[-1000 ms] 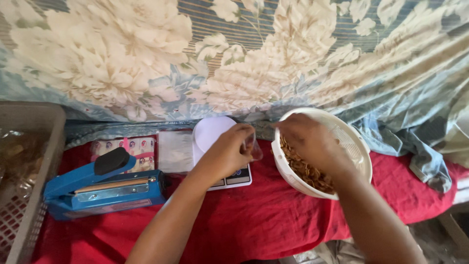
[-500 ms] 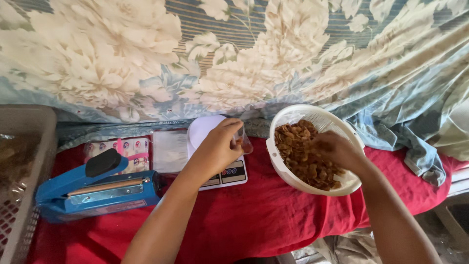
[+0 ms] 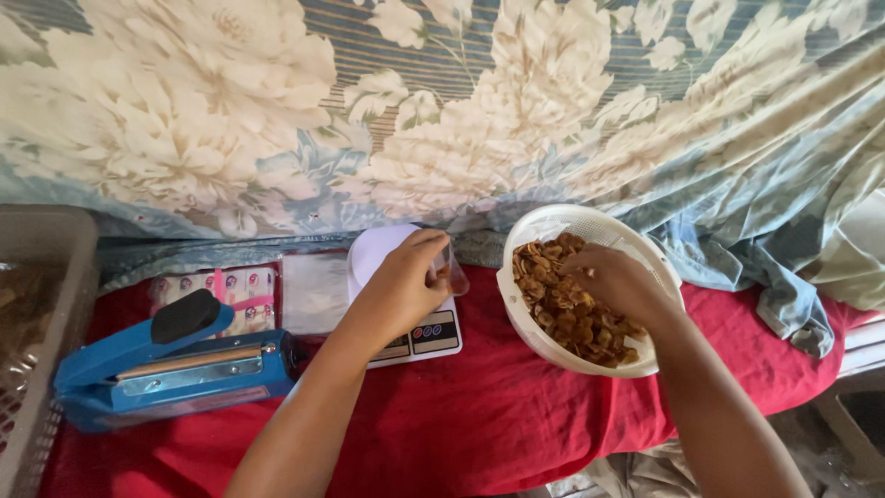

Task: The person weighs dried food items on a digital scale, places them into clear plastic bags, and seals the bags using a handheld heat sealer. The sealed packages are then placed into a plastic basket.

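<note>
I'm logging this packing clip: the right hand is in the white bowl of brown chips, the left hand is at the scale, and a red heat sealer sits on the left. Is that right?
Not quite: the head view shows the heat sealer is blue; the cloth under it is red. The right hand is in the white bowl of chips, and the left hand is at the scale.

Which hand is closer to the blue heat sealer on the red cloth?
Left. The left hand rests over the white digital scale, just right of the blue heat sealer. The right hand is farther right, inside the white bowl of brown chips.
</note>
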